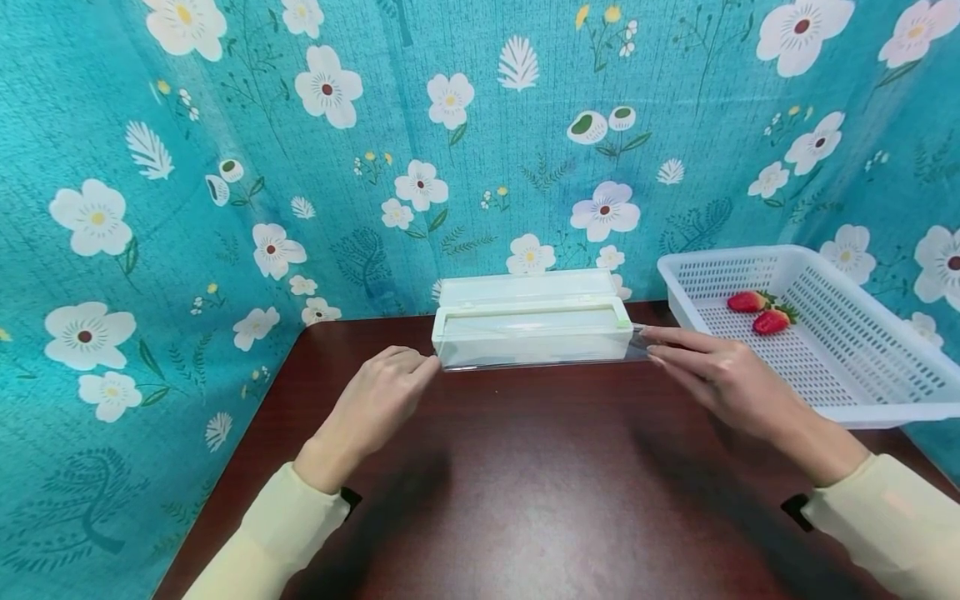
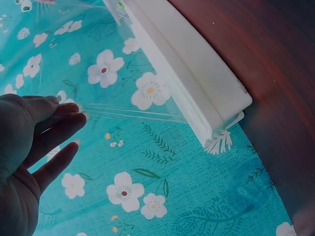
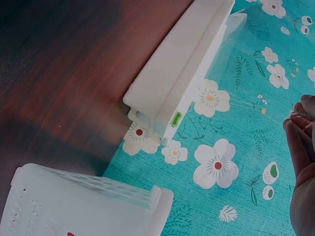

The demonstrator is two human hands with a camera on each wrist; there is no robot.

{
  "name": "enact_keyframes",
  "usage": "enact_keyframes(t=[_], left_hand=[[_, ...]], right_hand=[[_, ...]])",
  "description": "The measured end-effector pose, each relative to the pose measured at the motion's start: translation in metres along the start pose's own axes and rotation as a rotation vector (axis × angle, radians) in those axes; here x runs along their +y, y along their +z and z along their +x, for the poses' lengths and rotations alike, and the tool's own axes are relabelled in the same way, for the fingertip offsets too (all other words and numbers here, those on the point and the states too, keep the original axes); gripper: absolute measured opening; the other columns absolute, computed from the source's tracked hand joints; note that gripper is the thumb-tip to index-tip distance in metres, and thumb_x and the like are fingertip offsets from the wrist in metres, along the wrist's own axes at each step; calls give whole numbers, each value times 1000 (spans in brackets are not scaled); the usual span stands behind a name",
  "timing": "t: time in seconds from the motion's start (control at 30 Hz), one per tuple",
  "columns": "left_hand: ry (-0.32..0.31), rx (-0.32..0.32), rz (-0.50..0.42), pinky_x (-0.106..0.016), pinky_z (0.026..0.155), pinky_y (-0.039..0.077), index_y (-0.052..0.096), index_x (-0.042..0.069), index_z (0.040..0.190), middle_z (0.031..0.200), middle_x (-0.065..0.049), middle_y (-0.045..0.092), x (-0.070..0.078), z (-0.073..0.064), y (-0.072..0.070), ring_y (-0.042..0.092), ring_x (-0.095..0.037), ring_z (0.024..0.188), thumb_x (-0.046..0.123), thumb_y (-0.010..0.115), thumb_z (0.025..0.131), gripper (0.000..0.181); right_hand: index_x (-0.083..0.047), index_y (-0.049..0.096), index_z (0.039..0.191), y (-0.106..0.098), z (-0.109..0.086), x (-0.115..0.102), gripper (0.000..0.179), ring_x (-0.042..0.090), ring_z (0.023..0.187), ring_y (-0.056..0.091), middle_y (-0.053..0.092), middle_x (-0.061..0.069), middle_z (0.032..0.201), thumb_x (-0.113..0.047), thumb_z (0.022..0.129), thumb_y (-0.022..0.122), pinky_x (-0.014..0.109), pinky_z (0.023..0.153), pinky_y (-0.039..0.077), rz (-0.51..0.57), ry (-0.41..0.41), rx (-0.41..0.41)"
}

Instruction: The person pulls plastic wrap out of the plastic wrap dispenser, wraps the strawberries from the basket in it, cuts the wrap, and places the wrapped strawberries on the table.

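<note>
A white cling film dispenser (image 1: pixel 525 343) with its long lid (image 1: pixel 525 289) raised stands on the dark table at the back. A sheet of clear cling film (image 2: pixel 133 114) stretches out of it toward both hands. My left hand (image 1: pixel 382 396) pinches one corner of the film between thumb and fingers, just off the box's left end. At the other end, my right hand (image 1: pixel 723 375) pinches the opposite corner; the right wrist view shows these fingertips (image 3: pixel 295 115) only partly. A small green slider (image 3: pixel 175 118) sits on the dispenser's right end.
To the right stands a white plastic basket (image 1: pixel 885 412), holding two strawberries (image 1: pixel 772 322). It is close to my right hand. A teal flowered cloth (image 1: pixel 480 167) hangs behind the dark wooden table (image 1: pixel 525 500).
</note>
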State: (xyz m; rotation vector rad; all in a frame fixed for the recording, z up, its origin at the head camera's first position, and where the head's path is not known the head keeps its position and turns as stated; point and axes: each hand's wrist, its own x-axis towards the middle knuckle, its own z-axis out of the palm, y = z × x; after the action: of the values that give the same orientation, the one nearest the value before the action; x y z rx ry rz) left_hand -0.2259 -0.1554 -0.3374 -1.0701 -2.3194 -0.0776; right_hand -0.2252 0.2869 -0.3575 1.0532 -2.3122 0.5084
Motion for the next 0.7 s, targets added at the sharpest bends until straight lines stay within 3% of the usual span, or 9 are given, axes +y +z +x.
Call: enact_keyframes(t=[0.2,0.7], left_hand=[[-13,7,-11,-40,91,57,66,6,98,81,-6,74,1,0,-4,72,-20,82,3,90,75,34],[-35,13,-17,-40,91,58,67,5,102,84,-7,75,5,-4,-13,72,-20,80,9,94,72,40]], right_hand=[[-8,74,124,-1,2,-2,62,36,108,71,67,13,133,-55,102,41,9,97,33,-23,-2,32],[-8,76,121,-8,6,-11,63,36,109,70,69,12,131,-57,105,39,10,103,32,-49,-25,99]])
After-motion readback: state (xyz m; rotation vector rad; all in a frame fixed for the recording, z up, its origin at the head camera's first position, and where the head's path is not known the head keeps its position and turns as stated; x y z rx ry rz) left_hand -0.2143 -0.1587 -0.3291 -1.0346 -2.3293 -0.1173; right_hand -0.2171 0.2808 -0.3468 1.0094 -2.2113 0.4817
